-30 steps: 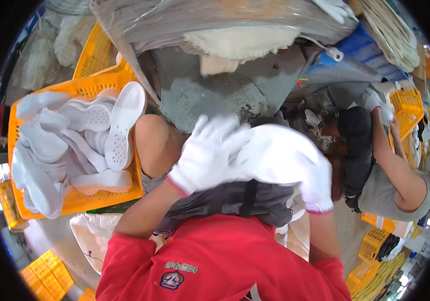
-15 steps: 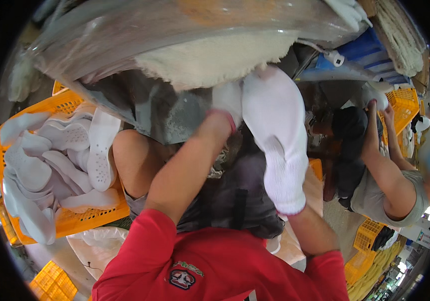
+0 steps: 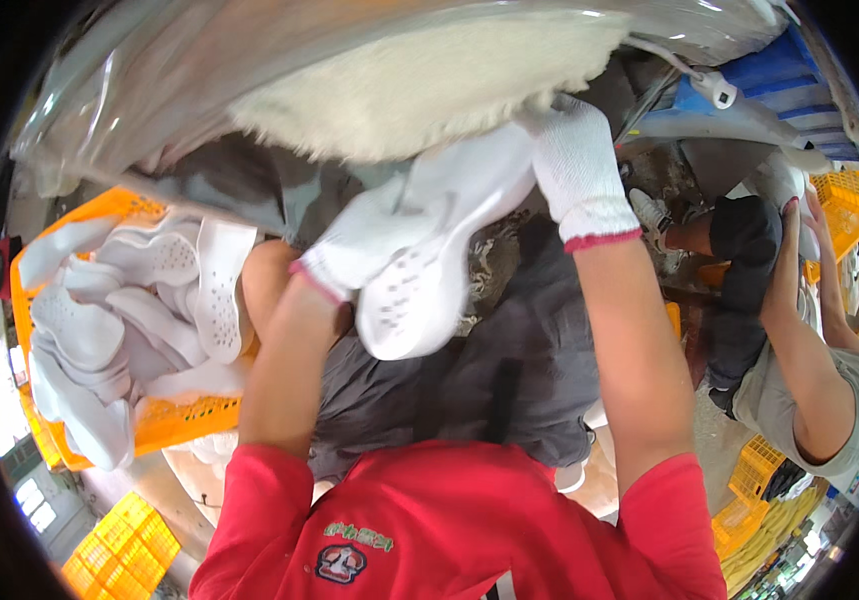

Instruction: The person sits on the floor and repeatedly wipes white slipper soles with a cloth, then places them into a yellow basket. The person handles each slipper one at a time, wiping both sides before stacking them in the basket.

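Observation:
Both my hands wear white knit gloves with red cuffs. A white shoe sole (image 3: pixel 414 310) with small holes at its near end is tilted in front of my lap. My left hand (image 3: pixel 369 238) is closed round the sole's left edge. At the sole's far upper end my right hand (image 3: pixel 577 155) is closed on it, its fingertips partly hidden. Just above the sole and my right hand is a cream, fluffy buffing wheel (image 3: pixel 429 85) under a clear plastic cover (image 3: pixel 129 115). Whether sole and wheel touch I cannot tell.
At left stands an orange basket (image 3: pixel 174 425) heaped with white soles (image 3: pixel 79 320). A white plug socket on a cord (image 3: pixel 715 90) hangs at upper right. On the right a person in a grey shirt (image 3: pixel 824 400) works beside more orange crates (image 3: pixel 842 210).
The sole has swung down and left, and its holed face now shows. My right hand has moved up and away from me; my left has moved left and nearer.

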The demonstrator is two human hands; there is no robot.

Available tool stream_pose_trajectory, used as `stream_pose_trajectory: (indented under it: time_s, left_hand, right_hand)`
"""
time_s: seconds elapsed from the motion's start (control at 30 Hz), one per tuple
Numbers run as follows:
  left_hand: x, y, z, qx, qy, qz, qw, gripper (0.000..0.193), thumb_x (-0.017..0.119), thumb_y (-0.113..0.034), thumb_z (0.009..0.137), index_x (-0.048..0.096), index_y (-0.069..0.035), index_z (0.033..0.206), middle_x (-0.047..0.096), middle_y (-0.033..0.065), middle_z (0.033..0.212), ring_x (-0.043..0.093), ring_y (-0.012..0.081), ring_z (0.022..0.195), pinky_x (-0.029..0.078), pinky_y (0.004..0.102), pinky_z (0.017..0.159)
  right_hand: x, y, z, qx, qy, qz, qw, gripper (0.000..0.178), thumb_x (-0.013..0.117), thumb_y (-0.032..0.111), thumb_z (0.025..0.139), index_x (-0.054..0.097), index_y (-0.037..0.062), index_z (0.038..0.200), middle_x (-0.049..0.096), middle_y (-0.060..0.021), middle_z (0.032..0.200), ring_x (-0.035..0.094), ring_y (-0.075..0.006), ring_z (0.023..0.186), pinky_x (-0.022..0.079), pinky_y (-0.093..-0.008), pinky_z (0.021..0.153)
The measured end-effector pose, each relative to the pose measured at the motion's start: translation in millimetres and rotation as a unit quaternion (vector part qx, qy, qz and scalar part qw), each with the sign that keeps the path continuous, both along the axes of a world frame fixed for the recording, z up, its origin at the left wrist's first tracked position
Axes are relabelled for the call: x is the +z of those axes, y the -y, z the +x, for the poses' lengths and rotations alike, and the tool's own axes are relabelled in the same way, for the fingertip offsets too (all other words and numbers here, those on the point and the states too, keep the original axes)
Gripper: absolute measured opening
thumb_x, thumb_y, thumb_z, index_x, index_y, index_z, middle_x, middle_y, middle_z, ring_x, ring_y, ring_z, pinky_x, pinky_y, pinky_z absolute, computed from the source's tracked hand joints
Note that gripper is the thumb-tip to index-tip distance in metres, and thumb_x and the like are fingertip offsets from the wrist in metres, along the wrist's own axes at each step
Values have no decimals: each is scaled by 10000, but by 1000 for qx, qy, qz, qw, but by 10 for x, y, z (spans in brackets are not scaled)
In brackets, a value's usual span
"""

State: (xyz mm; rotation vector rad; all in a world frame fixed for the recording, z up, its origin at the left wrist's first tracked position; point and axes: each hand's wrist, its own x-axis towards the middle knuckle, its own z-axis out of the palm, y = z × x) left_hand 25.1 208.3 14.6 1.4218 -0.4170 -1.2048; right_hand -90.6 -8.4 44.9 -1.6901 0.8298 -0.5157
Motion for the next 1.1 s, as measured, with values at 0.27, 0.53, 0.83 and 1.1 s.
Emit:
stream_pose_trajectory:
  time_s: [0.27,0.53,0.83,1.1]
  left_hand:
    - [-252,1179,-739,276,-154,-173,933,304,709,-198,1066,699,-3,1299,743,67,1202,712,193,1073,573,363,977]
    - [-705,1525,-69,236,-120,-89,960,345,631,-278,1094,709,-37,1327,751,108,1248,718,269,1177,597,417,958]
    - [-132,398,-138,-107,254,52,960,487,722,-377,1039,714,36,1297,787,254,1131,777,316,1023,597,396,921]
    - [-431,1096,-265,57,42,-162,984,394,714,-266,1086,695,-1,1377,764,122,1279,727,262,1161,580,380,1008]
  right_hand:
    - [600,-665,-899,-63,-23,69,995,1010,914,217,803,419,-86,1630,642,-223,1498,635,-237,1368,482,-359,1172]
    - [60,-242,-532,-90,-11,-218,972,931,850,326,826,483,-118,1557,663,-343,1417,647,-454,1354,531,-431,1140]
    - [137,95,-148,68,-106,-335,934,271,761,181,852,806,90,1103,761,-218,1089,746,-412,985,628,-447,860]
    - [723,-748,-935,250,-235,-498,796,722,865,170,737,694,113,1436,640,-163,1489,488,-434,1516,329,-694,1237]
